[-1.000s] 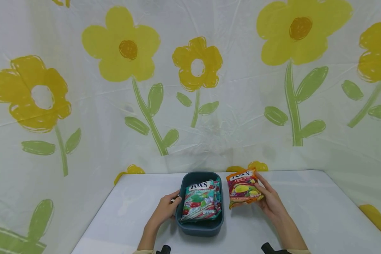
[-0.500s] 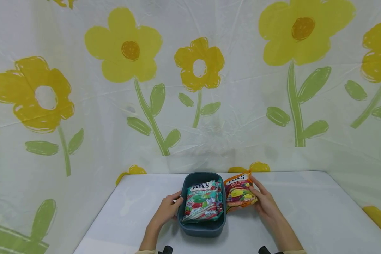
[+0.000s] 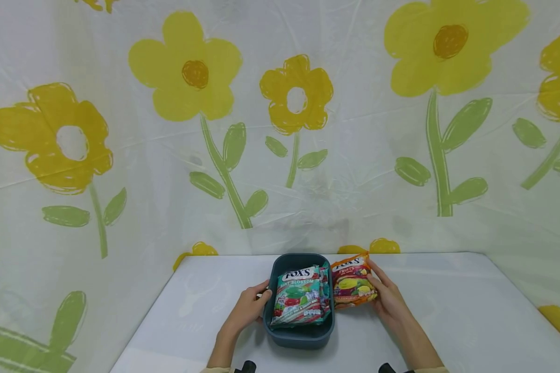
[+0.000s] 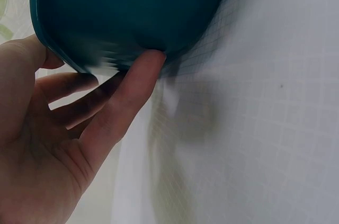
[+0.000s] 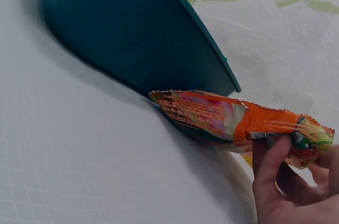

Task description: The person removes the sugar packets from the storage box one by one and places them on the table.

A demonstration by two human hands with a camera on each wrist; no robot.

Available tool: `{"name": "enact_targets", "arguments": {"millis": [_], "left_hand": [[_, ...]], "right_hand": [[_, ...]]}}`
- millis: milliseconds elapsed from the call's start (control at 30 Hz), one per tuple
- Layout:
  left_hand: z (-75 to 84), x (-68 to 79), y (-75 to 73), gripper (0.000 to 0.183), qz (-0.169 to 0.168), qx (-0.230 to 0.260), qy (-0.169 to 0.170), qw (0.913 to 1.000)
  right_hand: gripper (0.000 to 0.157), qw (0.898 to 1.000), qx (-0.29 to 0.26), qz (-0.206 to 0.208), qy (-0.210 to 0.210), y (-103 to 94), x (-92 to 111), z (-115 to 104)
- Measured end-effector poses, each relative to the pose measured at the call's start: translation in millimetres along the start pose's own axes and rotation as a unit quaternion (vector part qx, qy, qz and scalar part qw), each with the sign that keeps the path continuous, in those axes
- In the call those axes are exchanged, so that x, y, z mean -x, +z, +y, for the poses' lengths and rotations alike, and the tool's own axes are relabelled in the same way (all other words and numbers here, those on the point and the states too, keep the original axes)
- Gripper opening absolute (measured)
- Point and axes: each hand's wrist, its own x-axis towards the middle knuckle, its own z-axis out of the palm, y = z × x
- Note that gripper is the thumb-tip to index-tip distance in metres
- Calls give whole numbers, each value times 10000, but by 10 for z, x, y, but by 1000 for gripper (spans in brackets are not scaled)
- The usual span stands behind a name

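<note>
- Dark blue-green, deep plastic container point(image 3: 298, 340) with rounded corners stands on the white tabletop point(image 3: 177, 316), largest of the things being handled; it is partly filled.
- Teal, glossy candy bag point(image 3: 296, 296) printed "Fox's Mint Blossom" lies face up inside the container, so this much looks done. Partly hidden along its right edge is a second teal-and-red plastic bag point(image 3: 325, 292), also inside; whether more lie underneath, I cannot tell.
- Orange, crinkled candy bag point(image 3: 352, 282) printed "Fox's Fruits" is outside, at the container's right wall, touching it or just beside it. Among the bags in view it is the only one out, so its placing seems to be what is left; nothing shown settles whether that means inside or alongside.
- Left hand point(image 3: 248, 309) grasps the container's left side, a fingertip pressed to the outer wall in the left wrist view, apparently steadying it.
- Right hand point(image 3: 389, 299) pinches the orange bag by its outer edge, away from the container; it has not been released, so I judge this step unfinished.
</note>
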Motion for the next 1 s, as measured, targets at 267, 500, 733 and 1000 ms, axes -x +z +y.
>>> {"name": "enact_targets", "arguments": {"millis": [267, 500, 733, 1000], "left_hand": [[3, 3, -7, 50, 22, -26, 88, 10000], [-11, -7, 7, 50, -3, -12, -4, 10000], [-14, 5, 9, 50, 35, 13, 50, 10000], [-5, 8, 6, 50, 34, 23, 38, 10000]], "right_hand": [[53, 9723, 2236, 428, -529, -23, 46, -64], [60, 9430, 3203, 490, -762, -66, 117, -128], [67, 9119, 3988, 375, -892, -96, 161, -177], [67, 8819, 4577, 375, -1064, -75, 168, -187]]}}
